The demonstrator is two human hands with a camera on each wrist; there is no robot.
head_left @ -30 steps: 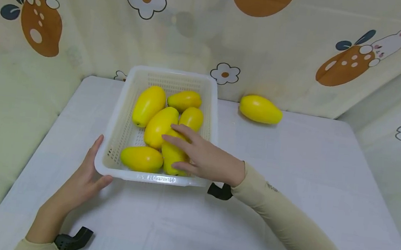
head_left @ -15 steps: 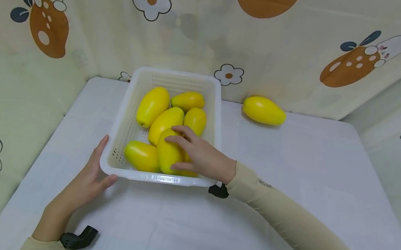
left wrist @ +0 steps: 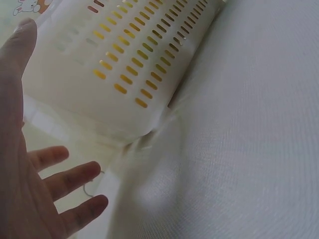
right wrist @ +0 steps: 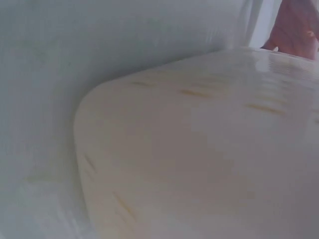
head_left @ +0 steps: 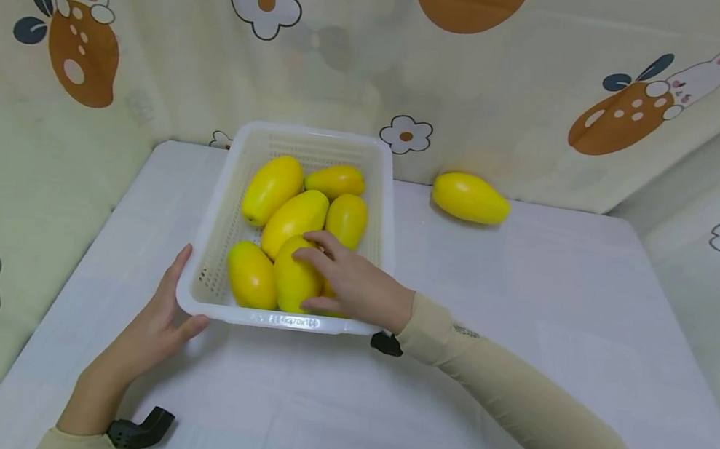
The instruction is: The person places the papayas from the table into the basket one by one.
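Several yellow mangoes lie in a white plastic basket (head_left: pixel 203 259) on the table. My right hand (head_left: pixel 361 279) reaches over the basket's front right part. Its fingers and thumb bend round the right side of a mango (head_left: pixel 295 275) near the front wall. Under that hand, another piece of yellow fruit is mostly covered. Left of the held fruit sits a front-left mango (head_left: pixel 252 276). My left hand (head_left: pixel 155 320) rests against the basket's front left corner, with thumb and fingers spread. In the left wrist view, the left hand (left wrist: pixel 30 184) has straight fingers beside the slotted basket wall (left wrist: pixel 89 94).
A single mango (head_left: pixel 471 198) lies on the table at the back, right of the basket. White cloth (head_left: pixel 524 293) covers the table. A patterned curtain (head_left: pixel 512 94) hangs behind and along the sides. The right wrist view is blurred, showing the basket's outer wall (right wrist: pixel 174 149).
My right hand has moved left with the mango, uncovering part of the fruit beneath. The front-left mango has turned more upright in the head view. My left hand stays at the corner.
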